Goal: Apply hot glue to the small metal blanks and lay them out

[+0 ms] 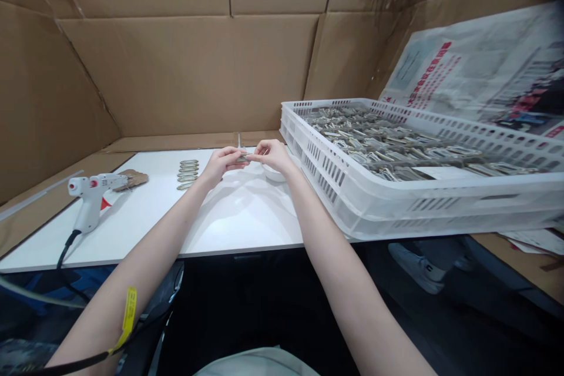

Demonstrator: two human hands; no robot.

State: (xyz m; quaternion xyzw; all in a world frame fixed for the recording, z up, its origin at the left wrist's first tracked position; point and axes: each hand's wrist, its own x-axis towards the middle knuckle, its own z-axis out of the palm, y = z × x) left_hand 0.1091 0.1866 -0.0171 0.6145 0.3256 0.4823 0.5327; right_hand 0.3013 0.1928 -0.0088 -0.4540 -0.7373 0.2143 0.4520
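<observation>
My left hand (221, 163) and my right hand (274, 154) meet over the white board (233, 217), fingertips pinched together on a small oval metal clip (242, 158) held between them. A row of several similar metal clips (188, 173) lies on the board just left of my left hand. A small white bowl (274, 174) sits under my right hand, mostly hidden by it.
A white perforated crate (396, 200) full of metal clips stands at the right, overhanging the board's edge. A white glue gun (91, 194) with a black cord lies at the left by a cardboard scrap (132, 178). Cardboard walls surround the board; newspaper (484, 70) leans at the right.
</observation>
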